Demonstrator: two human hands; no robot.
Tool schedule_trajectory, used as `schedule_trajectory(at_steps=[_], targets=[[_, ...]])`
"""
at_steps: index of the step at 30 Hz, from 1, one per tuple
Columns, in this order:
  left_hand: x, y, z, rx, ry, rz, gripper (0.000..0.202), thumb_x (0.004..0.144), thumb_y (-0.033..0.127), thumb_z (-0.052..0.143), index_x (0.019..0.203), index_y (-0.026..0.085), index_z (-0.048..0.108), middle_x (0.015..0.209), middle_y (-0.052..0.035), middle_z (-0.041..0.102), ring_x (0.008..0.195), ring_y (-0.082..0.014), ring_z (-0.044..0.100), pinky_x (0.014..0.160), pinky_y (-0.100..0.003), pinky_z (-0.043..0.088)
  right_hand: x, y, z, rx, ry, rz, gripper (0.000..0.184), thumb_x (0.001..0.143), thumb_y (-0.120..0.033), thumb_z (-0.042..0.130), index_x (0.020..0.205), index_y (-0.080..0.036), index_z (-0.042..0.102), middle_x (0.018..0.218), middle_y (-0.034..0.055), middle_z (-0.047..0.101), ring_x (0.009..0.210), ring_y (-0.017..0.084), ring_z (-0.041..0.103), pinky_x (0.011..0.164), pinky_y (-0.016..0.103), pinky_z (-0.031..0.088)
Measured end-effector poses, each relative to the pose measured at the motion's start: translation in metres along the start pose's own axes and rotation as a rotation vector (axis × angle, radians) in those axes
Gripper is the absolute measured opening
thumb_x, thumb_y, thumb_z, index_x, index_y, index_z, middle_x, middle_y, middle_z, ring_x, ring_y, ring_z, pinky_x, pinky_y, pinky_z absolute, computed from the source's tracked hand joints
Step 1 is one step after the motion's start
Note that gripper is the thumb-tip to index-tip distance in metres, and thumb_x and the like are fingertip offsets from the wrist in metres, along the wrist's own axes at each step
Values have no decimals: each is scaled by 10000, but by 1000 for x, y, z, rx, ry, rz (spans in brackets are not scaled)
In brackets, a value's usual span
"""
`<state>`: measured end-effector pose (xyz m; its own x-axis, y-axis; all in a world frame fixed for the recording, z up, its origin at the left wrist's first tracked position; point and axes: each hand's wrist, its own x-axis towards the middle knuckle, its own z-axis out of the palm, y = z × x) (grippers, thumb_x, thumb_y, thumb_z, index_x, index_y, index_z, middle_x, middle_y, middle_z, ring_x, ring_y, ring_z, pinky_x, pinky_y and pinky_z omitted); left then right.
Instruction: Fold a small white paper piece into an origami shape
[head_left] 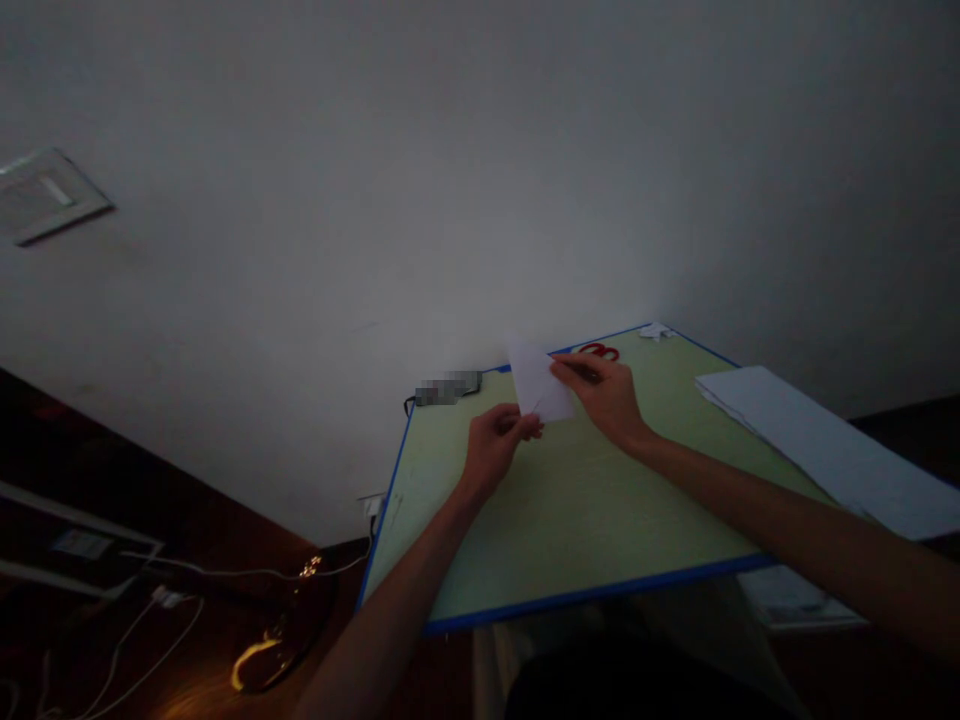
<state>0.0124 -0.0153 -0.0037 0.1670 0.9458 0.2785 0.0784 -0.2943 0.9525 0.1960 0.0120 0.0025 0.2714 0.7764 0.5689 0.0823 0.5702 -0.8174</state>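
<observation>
A folded white sheet of paper (538,378) is held up over the pale green table (570,520) with its blue edge. My left hand (495,445) pinches the paper's lower corner, fingers closed. My right hand (606,395) grips the paper's right edge, fingers pressed together on it. Red-handled scissors (600,351) lie on the table just behind my right hand.
A stack of white sheets (825,445) lies along the table's right side. A small white paper piece (655,331) sits at the far corner. A dark object (448,388) rests at the far left edge. White cables (172,610) trail over the dark floor at left.
</observation>
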Motion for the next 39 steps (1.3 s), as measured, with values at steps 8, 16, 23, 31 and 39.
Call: schedule_trajectory(at_steps=[8, 16, 23, 31, 39], targets=[[5, -10, -6, -152, 89, -53, 348, 767, 468, 815, 813, 128, 755, 703, -53, 717, 643, -131, 631, 658, -258, 487, 6, 6, -1, 161, -114, 154, 409, 742, -393, 816, 1095, -189, 785, 963, 71, 790, 870, 206, 717, 831, 378, 587], [17, -24, -22, -85, 344, -23, 366, 714, 470, 826, 830, 130, 759, 726, -31, 692, 645, -116, 571, 625, -244, 447, 9, 18, -1, 209, -384, 448, 629, 641, -256, 844, 1247, -202, 685, 880, 57, 771, 794, 193, 713, 711, 315, 556], [14, -26, -23, 154, 133, -27, 323, 726, 446, 804, 776, 128, 781, 690, -54, 710, 629, -153, 594, 606, -269, 446, 23, 20, -17, -264, -212, -102, 471, 788, -365, 753, 1234, -229, 695, 1226, 125, 707, 1158, 293, 627, 1006, 494, 479], [6, -13, -12, 263, -67, -23, 290, 752, 434, 791, 812, 150, 797, 753, -68, 751, 681, -182, 633, 645, -284, 456, 17, 13, -22, -392, -924, -118, 167, 848, -292, 662, 904, -200, 790, 883, 49, 783, 798, 198, 692, 747, 307, 502], [2, -7, -11, 174, -106, -55, 263, 734, 410, 816, 758, 150, 791, 736, -62, 743, 687, -180, 632, 657, -279, 454, 12, 15, -14, -234, -912, 49, 119, 766, -251, 676, 766, -158, 750, 668, -6, 686, 617, 131, 580, 583, 235, 412]])
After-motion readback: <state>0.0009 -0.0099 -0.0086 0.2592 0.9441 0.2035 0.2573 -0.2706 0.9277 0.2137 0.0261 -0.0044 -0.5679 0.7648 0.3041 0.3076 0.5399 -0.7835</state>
